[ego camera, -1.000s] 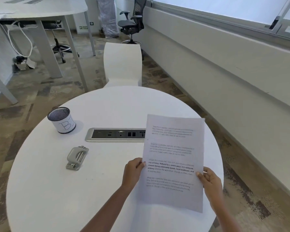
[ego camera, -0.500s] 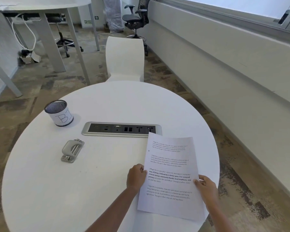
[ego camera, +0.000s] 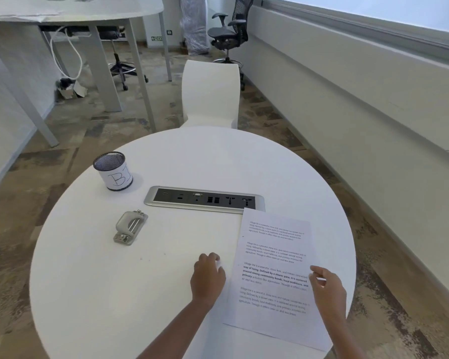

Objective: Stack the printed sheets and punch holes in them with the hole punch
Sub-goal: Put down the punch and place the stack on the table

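Note:
The stack of printed sheets point(ego camera: 272, 255) lies flat on the right side of the round white table point(ego camera: 192, 156), its top corner over the socket strip. My left hand point(ego camera: 208, 277) rests on the table just left of the sheets, fingers loosely curled, holding nothing. My right hand point(ego camera: 327, 287) hovers at the sheets' right edge with thumb and fingers apart, not gripping the paper. The grey metal hole punch point(ego camera: 130, 226) lies on the table to the left, well apart from both hands.
A mesh pen cup point(ego camera: 113, 171) with a paper label stands at the back left. A recessed socket strip point(ego camera: 202, 199) crosses the table's middle. A white chair point(ego camera: 210, 92) stands behind the table; a wall runs along the right.
The sheets went from held upright to lying flat on the table. My left hand has let go and moved left off the paper. My right hand has loosened at the right edge.

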